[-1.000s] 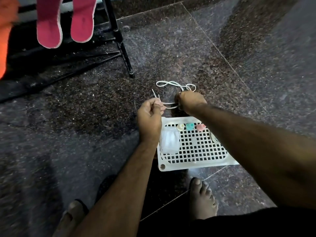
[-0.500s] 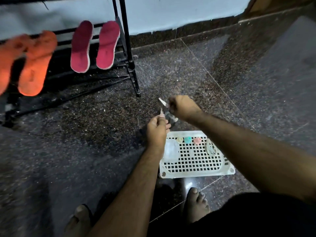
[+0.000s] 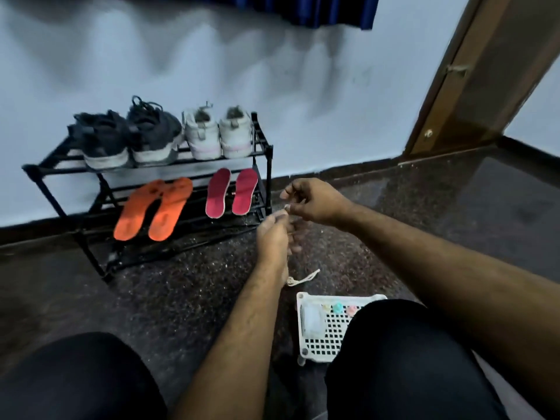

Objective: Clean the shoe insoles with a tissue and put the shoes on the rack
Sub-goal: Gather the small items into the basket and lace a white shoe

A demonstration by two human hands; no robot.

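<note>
Your left hand [image 3: 274, 234] and right hand [image 3: 315, 201] meet above the floor, fingertips pinching a white shoelace [image 3: 303, 278] that trails down to the tiles | dark shoes [image 3: 127, 137] and white shoes [image 3: 218, 134] sit on the rack [image 3: 260, 140] top | orange insoles [image 3: 151, 210] and red insoles [image 3: 231, 192] lean below, well left of your hands.

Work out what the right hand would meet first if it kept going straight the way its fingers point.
The right hand points left, toward the rack. Probably the rack's near post comes first, with the red insoles just beyond it. Depth is unclear, so it could pass in front.
</note>
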